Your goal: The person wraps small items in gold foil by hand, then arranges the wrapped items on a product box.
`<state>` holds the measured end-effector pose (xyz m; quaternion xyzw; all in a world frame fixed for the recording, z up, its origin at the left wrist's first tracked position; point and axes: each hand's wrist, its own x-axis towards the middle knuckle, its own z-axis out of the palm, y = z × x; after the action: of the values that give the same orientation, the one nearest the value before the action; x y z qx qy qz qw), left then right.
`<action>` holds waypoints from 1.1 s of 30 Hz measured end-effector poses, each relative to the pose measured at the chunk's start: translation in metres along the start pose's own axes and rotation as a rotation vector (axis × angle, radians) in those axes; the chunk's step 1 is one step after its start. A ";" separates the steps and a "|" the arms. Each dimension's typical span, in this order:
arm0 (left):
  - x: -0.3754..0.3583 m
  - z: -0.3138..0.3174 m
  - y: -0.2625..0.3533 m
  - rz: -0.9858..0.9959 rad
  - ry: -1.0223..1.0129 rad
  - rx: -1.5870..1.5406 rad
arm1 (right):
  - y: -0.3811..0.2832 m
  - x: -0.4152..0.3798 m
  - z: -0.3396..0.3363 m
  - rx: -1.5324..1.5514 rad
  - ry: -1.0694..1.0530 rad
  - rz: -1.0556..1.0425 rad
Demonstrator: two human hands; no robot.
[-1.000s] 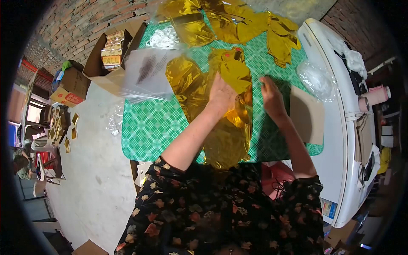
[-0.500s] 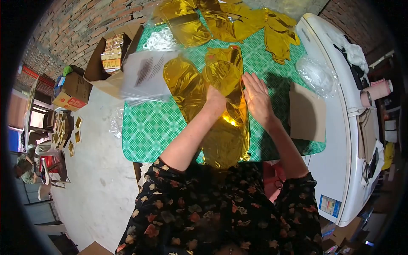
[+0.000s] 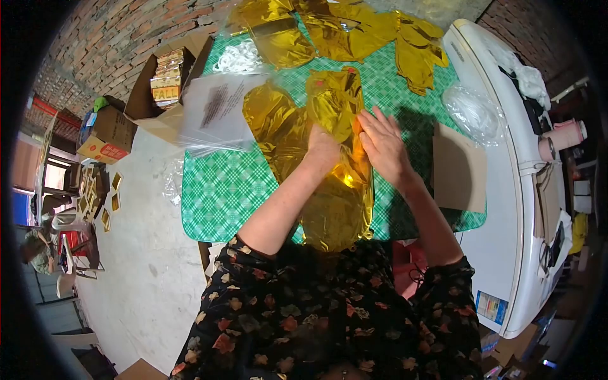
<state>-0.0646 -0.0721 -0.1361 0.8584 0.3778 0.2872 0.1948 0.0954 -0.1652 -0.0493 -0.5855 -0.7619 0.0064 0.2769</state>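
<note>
A shiny gold foil balloon (image 3: 335,218), flat and uninflated, lies lengthwise on the green checked tablecloth and reaches my body. Its upper part is folded, with one lobe spreading to the left. My left hand (image 3: 323,151) is at the middle of the foil; its fingers are hidden by a fold, so their grip cannot be seen. On the right edge of the balloon rests my right hand (image 3: 383,147), fingers stretched out and slightly spread, their tips touching the foil.
More gold foil balloons (image 3: 354,31) lie along the table's far edge, near white ribbon (image 3: 239,58). Clear plastic bags (image 3: 218,114) are stacked left, beside an open carton (image 3: 168,123). Cardboard (image 3: 459,168) and a clear bag (image 3: 475,111) lie right, by a white freezer (image 3: 500,190).
My right hand has shifted slightly left onto the foil's edge. The rounded upper fold near my left hand has been flattened. My left hand stays almost in place.
</note>
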 end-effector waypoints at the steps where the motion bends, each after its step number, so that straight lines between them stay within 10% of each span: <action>1: 0.001 -0.019 0.013 -0.056 -0.160 0.478 | 0.004 -0.001 0.006 0.010 -0.032 0.018; 18: 0.013 -0.100 0.085 -0.018 -0.570 0.817 | -0.001 -0.004 0.014 0.018 -0.096 0.058; 26: 0.029 -0.065 0.009 -0.019 -0.102 0.174 | -0.008 -0.003 0.011 -0.075 -0.121 0.058; 29: 0.027 -0.134 0.052 -0.279 -0.256 -0.977 | -0.009 -0.005 0.012 -0.095 -0.102 0.054; 33: 0.027 -0.104 0.024 -0.327 0.165 -0.520 | -0.015 -0.004 0.009 -0.123 -0.118 0.047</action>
<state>-0.1029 -0.0548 -0.0346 0.6816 0.4390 0.4078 0.4200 0.0787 -0.1707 -0.0540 -0.6179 -0.7617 0.0005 0.1951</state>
